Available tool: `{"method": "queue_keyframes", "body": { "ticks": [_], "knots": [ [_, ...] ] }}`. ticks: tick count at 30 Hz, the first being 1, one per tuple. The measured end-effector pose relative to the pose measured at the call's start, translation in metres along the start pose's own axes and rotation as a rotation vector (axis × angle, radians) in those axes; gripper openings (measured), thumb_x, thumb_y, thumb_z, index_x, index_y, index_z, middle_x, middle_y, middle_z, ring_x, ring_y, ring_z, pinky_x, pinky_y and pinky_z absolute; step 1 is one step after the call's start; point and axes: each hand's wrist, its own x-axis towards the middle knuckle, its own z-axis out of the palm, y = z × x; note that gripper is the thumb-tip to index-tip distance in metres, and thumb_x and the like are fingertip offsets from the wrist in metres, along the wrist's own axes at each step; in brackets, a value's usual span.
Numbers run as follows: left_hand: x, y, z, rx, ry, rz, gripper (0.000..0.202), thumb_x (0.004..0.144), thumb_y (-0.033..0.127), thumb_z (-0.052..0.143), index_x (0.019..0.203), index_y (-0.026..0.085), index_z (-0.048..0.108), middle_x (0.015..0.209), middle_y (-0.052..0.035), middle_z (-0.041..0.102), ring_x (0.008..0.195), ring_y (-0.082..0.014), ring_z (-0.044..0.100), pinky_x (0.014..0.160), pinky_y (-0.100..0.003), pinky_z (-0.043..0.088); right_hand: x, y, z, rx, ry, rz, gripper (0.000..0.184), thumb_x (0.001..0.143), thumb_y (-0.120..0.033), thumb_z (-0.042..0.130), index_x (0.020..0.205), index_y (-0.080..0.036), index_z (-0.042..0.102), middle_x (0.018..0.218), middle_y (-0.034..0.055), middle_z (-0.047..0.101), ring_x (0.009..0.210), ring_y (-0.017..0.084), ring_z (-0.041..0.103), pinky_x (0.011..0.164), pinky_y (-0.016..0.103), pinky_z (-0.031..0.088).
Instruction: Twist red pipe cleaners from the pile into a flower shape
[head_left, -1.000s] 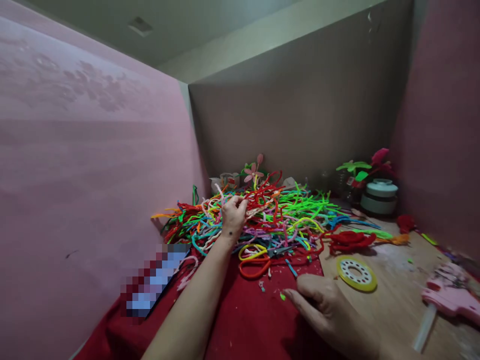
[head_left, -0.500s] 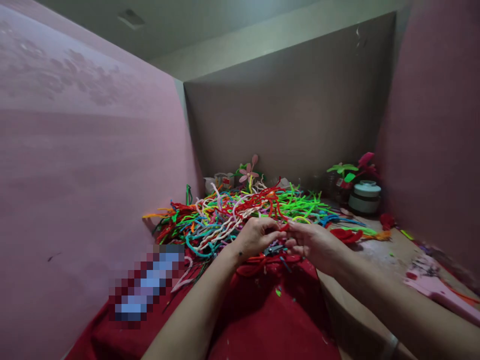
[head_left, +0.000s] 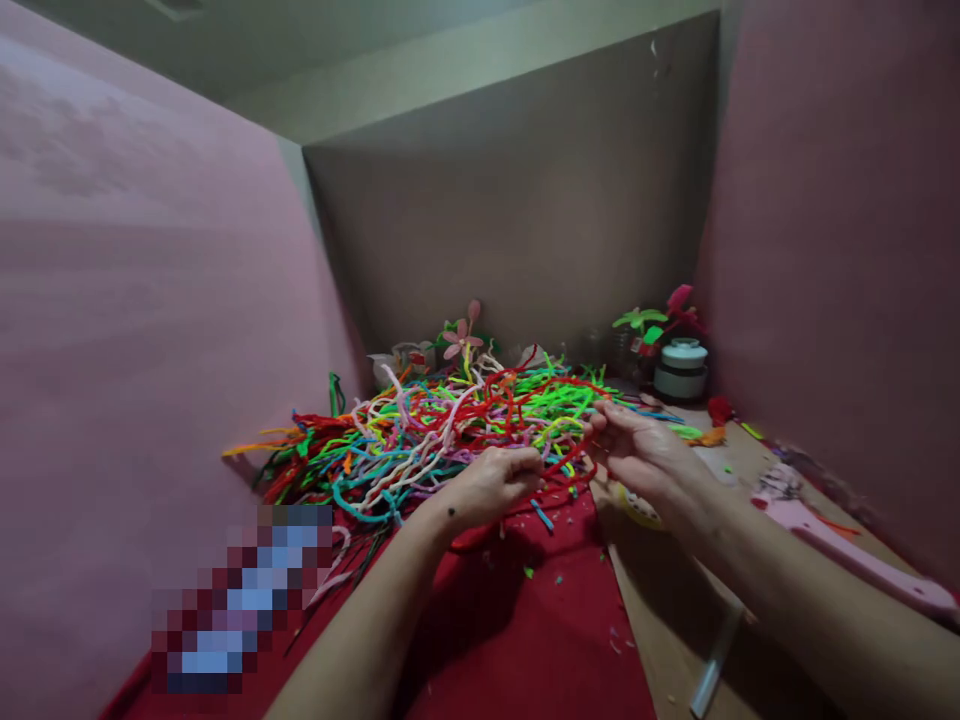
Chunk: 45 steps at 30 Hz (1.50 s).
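Red pipe cleaners [head_left: 561, 464] stretch between my two hands above the front edge of the pile. My left hand [head_left: 495, 484] is closed round one end of them. At the other end, my right hand [head_left: 637, 450] pinches the red stems between thumb and fingers. Just behind both hands spreads a big tangled heap of pipe cleaners [head_left: 442, 425] in green, white, blue, orange and red. A short blue piece [head_left: 541, 516] lies on the red cloth [head_left: 525, 640] below my left hand. Partly hidden under my right hand is a round yellow object [head_left: 637, 508].
A pink glue gun [head_left: 847, 545] lies at the right, with a clear stick [head_left: 716, 660] in front. Behind stand a lidded jar [head_left: 681, 370], a green flower [head_left: 640, 320] and a pink flower [head_left: 463, 342]. A blurred-out object [head_left: 247, 600] is at left. Pink walls flank the table.
My hands have moved apart, with red pipe cleaners now spanning them. The view has turned right. Red loops on the table beside my right hand and the dark metal tool between my hands no longer show.
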Motion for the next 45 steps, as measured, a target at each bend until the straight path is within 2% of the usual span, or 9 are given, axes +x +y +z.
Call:
{"method": "queue_keyframes", "body": {
  "ticks": [6, 9, 11, 15, 23, 32, 39, 45],
  "knots": [
    [0.004, 0.008, 0.009, 0.063, -0.09, -0.01, 0.02, 0.082, 0.028, 0.043, 0.069, 0.015, 0.051, 0.061, 0.0043, 0.041, 0.059, -0.0075, 0.035, 0.054, -0.019, 0.027, 0.001, -0.014, -0.021, 0.014, 0.136, -0.083, 0.021, 0.083, -0.007, 0.043, 0.072, -0.017, 0.057, 0.054, -0.0003, 0.06, 0.052, 0.01, 0.059, 0.06, 0.025, 0.053],
    [0.007, 0.004, 0.011, 0.061, -0.132, -0.062, 0.019, 0.082, 0.029, 0.044, 0.071, 0.015, 0.05, 0.063, 0.0043, 0.043, 0.06, -0.0076, 0.036, 0.056, -0.019, 0.028, 0.002, -0.012, -0.031, -0.05, 0.218, -0.075, 0.023, 0.083, -0.005, 0.041, 0.07, -0.016, 0.057, 0.055, 0.0019, 0.063, 0.052, 0.012, 0.061, 0.059, 0.027, 0.053],
    [0.008, 0.0, 0.012, 0.046, -0.14, -0.091, 0.017, 0.081, 0.028, 0.043, 0.071, 0.015, 0.049, 0.064, 0.0044, 0.041, 0.06, -0.0075, 0.036, 0.056, -0.019, 0.029, 0.004, -0.011, -0.035, -0.094, 0.226, -0.087, 0.022, 0.083, -0.005, 0.042, 0.071, -0.015, 0.057, 0.056, 0.0028, 0.065, 0.052, 0.013, 0.062, 0.057, 0.026, 0.052],
    [0.009, -0.006, 0.013, 0.094, -0.142, -0.108, 0.017, 0.08, 0.026, 0.042, 0.068, 0.015, 0.048, 0.061, 0.0048, 0.038, 0.059, -0.0076, 0.034, 0.055, -0.018, 0.028, 0.006, -0.008, -0.037, -0.136, 0.222, -0.086, 0.02, 0.082, -0.006, 0.044, 0.071, -0.016, 0.057, 0.056, 0.002, 0.066, 0.052, 0.014, 0.063, 0.055, 0.026, 0.052],
    [0.009, -0.006, 0.017, 0.128, -0.122, -0.151, 0.019, 0.08, 0.026, 0.041, 0.065, 0.017, 0.049, 0.055, 0.0039, 0.044, 0.052, -0.008, 0.038, 0.05, -0.018, 0.027, 0.014, -0.014, -0.046, -0.144, 0.272, -0.096, 0.019, 0.084, -0.009, 0.045, 0.071, -0.015, 0.057, 0.054, 0.0021, 0.066, 0.05, 0.013, 0.062, 0.054, 0.024, 0.051],
    [0.007, -0.011, 0.019, 0.154, -0.218, -0.145, 0.018, 0.078, 0.023, 0.042, 0.064, 0.017, 0.052, 0.053, 0.0034, 0.047, 0.049, -0.0075, 0.042, 0.048, -0.018, 0.028, 0.011, -0.018, -0.044, -0.169, 0.36, -0.089, 0.019, 0.083, -0.008, 0.044, 0.069, -0.015, 0.055, 0.049, -0.0007, 0.062, 0.043, 0.009, 0.058, 0.045, 0.02, 0.046],
    [0.002, -0.024, 0.011, 0.143, -0.282, -0.147, 0.019, 0.078, 0.027, 0.045, 0.07, 0.017, 0.058, 0.054, 0.002, 0.053, 0.048, -0.0087, 0.048, 0.047, -0.018, 0.029, 0.015, -0.022, -0.047, -0.198, 0.4, -0.061, 0.027, 0.084, -0.03, 0.044, 0.062, -0.017, 0.05, 0.04, 0.0001, 0.055, 0.035, 0.012, 0.052, 0.038, 0.023, 0.042],
    [0.004, -0.025, 0.008, 0.176, -0.284, -0.205, 0.018, 0.076, 0.027, 0.046, 0.069, 0.017, 0.058, 0.055, 0.0026, 0.054, 0.053, -0.0093, 0.048, 0.051, -0.019, 0.03, 0.016, -0.019, -0.049, -0.235, 0.404, -0.14, 0.021, 0.079, -0.021, 0.041, 0.062, -0.016, 0.054, 0.039, 0.0001, 0.053, 0.032, 0.012, 0.049, 0.034, 0.022, 0.04]
  ]
}}
